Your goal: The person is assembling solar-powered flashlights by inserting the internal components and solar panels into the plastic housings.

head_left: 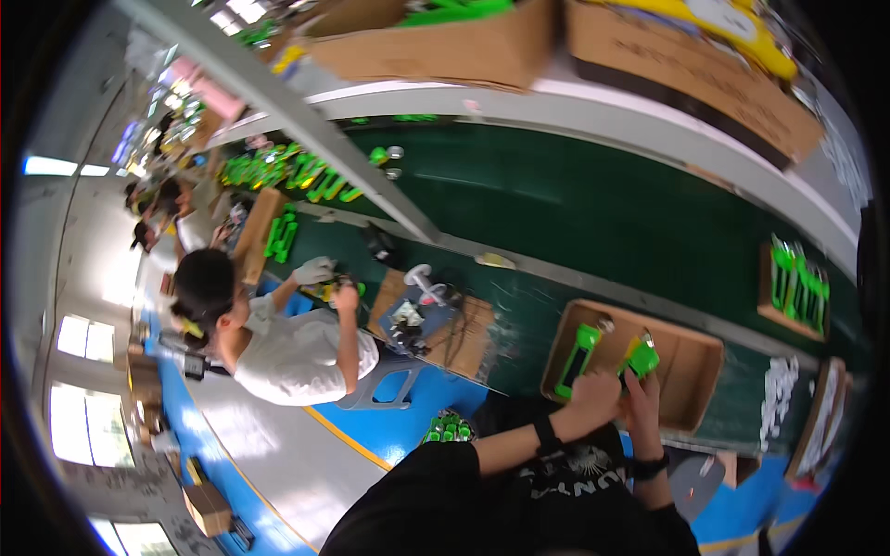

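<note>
Head view: right hand (642, 406) grips green-and-yellow handheld unit (647, 360) over cardboard tray (691, 378). Left hand (593, 398) curled near tray's near edge; can't tell if holding anything. Black-paneled green unit (577, 361) lies along tray's left edge. Tray at tabletop's (521, 324) near edge.

- A co-worker in a white shirt (301, 366) sits at the desk (528, 278), farther left, by a grey stool (389, 382).
- A brown board (477, 334) lies on the desk near the co-worker, with a white spool-like piece (422, 283) above it.
- White pieces (777, 394) lie scattered at the desk's right end.
- Overhead, a shelf (630, 100) carries two cardboard boxes (436, 46); a yellow object (732, 28) tops the right one.
- A pale post (278, 102) slants across the view.
- Bright windows (88, 426) line the left wall, above a carton (206, 508) on the floor (269, 463).
</note>
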A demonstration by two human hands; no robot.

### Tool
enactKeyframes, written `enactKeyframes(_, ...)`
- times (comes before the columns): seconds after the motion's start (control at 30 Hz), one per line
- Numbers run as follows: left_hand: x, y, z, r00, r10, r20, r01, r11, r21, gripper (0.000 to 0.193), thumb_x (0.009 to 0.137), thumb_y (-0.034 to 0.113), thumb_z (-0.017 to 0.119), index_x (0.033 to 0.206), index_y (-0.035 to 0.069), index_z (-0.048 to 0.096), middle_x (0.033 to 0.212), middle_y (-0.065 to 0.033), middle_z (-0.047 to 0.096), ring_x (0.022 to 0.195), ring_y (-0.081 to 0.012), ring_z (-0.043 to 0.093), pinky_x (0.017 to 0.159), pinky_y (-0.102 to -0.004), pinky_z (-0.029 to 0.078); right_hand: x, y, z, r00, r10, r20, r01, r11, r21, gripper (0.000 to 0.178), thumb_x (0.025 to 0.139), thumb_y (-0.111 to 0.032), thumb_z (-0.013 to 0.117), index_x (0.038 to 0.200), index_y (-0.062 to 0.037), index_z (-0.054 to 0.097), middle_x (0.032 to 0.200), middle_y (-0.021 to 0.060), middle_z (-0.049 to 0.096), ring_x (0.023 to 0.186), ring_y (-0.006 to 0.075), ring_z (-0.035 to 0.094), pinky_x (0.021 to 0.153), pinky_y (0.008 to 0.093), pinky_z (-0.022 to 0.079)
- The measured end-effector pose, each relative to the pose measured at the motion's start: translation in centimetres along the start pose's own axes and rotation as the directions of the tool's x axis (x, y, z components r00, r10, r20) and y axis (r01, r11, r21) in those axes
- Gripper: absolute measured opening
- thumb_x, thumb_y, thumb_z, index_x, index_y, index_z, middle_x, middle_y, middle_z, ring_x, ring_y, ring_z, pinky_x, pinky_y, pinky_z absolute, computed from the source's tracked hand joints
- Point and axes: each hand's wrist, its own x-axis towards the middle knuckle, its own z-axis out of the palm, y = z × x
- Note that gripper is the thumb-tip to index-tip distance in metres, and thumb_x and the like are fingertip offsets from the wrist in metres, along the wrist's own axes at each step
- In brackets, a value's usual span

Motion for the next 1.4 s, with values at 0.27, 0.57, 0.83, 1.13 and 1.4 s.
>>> enactKeyframes(0.27,-1.7,-6.4,1.4,0.986,0.044,0.159,-0.034,0.997,-0.063,0.040,0.080,0.034,0.065,0.095,0.000,0.051,0.087,-0.0194,0.060,0.080,-0.0385,0.061,0.067,-0.0455,0.051,3.9,1.5,-8.5,0.978,-0.058,-0.201,0.029,0.989,-0.146,0.043,0.085,-0.006,0.063,0.124,-0.0049,0.045,0.104,0.0042,0.059,0.093,0.0138,0.058,0.080,0.0287,0.047)
enactKeyframes(0.57,-2.5,-9.1,1.8,0.988,-0.043,0.147,0.056,0.995,-0.084,0.036,0.080,0.028,0.065,0.099,0.001,0.051,0.093,-0.0199,0.058,0.085,-0.0401,0.059,0.072,-0.0467,0.049,7.3,8.3,-6.7,0.985,0.153,0.080,-0.144,0.984,-0.107,0.037,0.082,-0.009,0.067,0.117,-0.0033,0.055,0.103,0.0046,0.061,0.093,0.0141,0.058,0.080,0.0290,0.047)
enactKeyframes(0.83,-0.1,-8.5,3.2,0.991,0.112,0.072,-0.103,0.988,-0.113,0.041,0.079,0.022,0.066,0.110,0.001,0.051,0.098,-0.0197,0.055,0.096,-0.0378,0.055,0.078,-0.0434,0.048,8.5,10.0,-6.5,0.995,-0.056,-0.088,-0.020,0.731,-0.683,0.045,0.075,-0.018,0.073,0.114,-0.0008,0.056,0.092,0.0125,0.067,0.083,0.0219,0.065,0.074,0.0343,0.051)
enactKeyframes(1.13,0.2,-10.1,2.3,0.957,0.289,-0.016,-0.286,0.935,-0.210,0.034,0.078,0.013,0.066,0.107,0.001,0.054,0.097,-0.0176,0.058,0.093,-0.0352,0.056,0.079,-0.0407,0.046,6.9,9.8,-5.0,0.977,0.008,-0.212,-0.167,0.642,-0.748,0.061,0.074,-0.041,0.067,0.114,0.0030,0.051,0.112,0.0281,0.054,0.107,0.0401,0.053,0.092,0.0452,0.043)
enactKeyframes(1.4,-0.3,-16.1,-10.7,0.979,-0.008,-0.203,-0.011,0.996,-0.091,0.014,0.081,0.018,0.061,0.075,0.005,0.060,0.065,-0.0148,0.059,0.063,-0.0342,0.059,0.054,-0.0411,0.046,3.6,7.6,-8.3,0.934,-0.248,-0.258,-0.103,0.504,-0.858,0.033,0.080,-0.032,0.062,0.084,0.0006,0.059,0.074,0.0184,0.062,0.065,0.0344,0.060,0.060,0.0406,0.050)
